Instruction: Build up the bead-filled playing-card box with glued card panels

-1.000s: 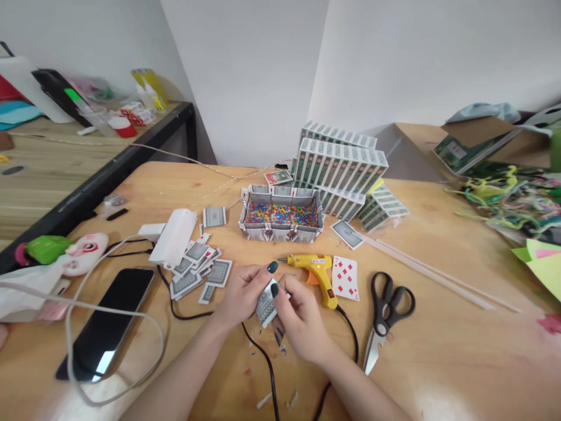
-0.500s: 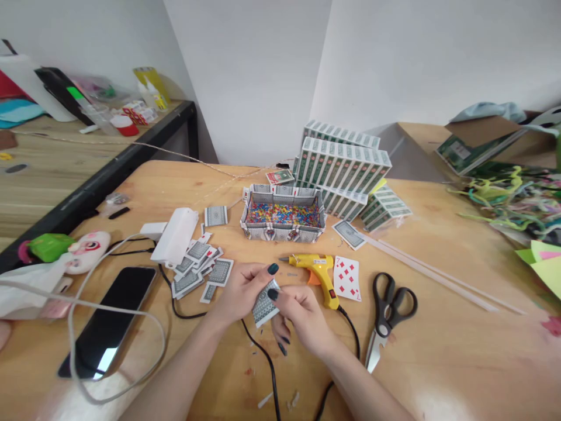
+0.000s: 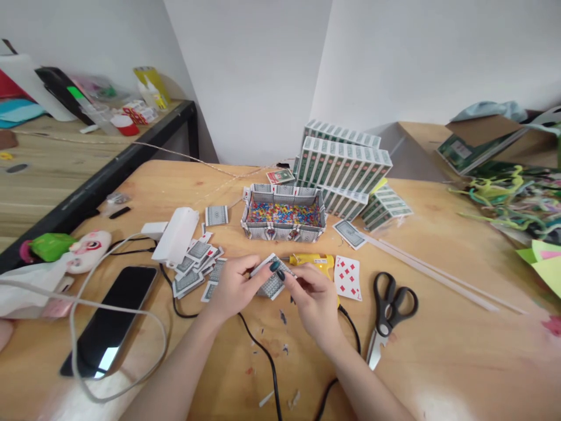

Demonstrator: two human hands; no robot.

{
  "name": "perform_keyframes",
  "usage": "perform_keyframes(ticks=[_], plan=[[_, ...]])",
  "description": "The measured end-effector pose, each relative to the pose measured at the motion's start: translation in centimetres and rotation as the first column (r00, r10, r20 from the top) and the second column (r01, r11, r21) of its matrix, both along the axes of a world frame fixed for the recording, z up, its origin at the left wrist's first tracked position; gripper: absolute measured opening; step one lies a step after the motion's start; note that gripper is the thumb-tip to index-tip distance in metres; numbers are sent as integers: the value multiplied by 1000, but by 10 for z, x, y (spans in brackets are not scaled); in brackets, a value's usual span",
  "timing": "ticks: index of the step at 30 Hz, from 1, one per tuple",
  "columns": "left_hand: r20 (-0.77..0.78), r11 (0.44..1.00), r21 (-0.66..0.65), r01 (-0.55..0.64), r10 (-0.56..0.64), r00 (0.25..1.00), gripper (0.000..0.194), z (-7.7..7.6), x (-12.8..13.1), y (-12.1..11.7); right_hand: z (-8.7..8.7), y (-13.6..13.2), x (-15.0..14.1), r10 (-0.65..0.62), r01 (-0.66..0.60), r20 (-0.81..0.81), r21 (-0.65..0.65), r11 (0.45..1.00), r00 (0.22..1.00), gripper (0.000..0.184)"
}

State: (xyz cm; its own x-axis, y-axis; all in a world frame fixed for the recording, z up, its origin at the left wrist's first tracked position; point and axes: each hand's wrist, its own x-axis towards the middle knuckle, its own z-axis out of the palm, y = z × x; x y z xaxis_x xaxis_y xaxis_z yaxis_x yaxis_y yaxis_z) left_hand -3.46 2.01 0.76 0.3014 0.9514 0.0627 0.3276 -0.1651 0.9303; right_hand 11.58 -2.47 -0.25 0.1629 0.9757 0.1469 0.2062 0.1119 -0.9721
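Observation:
A grey-patterned playing card (image 3: 272, 282) is pinched between my two hands, above the table's middle. My left hand (image 3: 239, 285) grips its left side, thumb on top. On the card's right edge, my right hand (image 3: 312, 292) closes with its thumb close to the other thumb. Behind my right hand lies a yellow glue gun (image 3: 313, 261), its handle mostly hidden. Beyond my hands stands an open box made of cards (image 3: 283, 233), with small multicoloured bits on its inside floor. Left of my left hand is a heap of cut cards (image 3: 193, 272).
Black-handled scissors (image 3: 388, 313) and a seven of diamonds (image 3: 347, 277) lie on the right, with long glue sticks (image 3: 429, 273) beyond. Stacked card boxes (image 3: 346, 166) stand at the back. A phone (image 3: 111, 318), white cable and white adapter (image 3: 176, 237) occupy the left. Black cords cross the front.
Both hands have moved up and slightly apart, turning the card flatter. My right hand now covers the glue gun's handle. Small dark scraps show on the table below the hands.

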Motion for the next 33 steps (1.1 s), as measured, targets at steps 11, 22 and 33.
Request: perform_keyframes(ticks=[11, 22, 33], plan=[[-125, 989, 147, -8, 27, 992, 40, 2, 4, -3, 2, -3, -4, -169, 166, 65, 56, 985, 983, 14], [-148, 985, 172, -23, 49, 988, 40, -3, 3, -4, 1, -4, -4, -187, 183, 49, 68, 981, 981, 15], [-119, 987, 152, -52, 70, 990, 39, -1, 4, -5, 1, -1, -2, -160, 160, -46, 4, 987, 986, 18]])
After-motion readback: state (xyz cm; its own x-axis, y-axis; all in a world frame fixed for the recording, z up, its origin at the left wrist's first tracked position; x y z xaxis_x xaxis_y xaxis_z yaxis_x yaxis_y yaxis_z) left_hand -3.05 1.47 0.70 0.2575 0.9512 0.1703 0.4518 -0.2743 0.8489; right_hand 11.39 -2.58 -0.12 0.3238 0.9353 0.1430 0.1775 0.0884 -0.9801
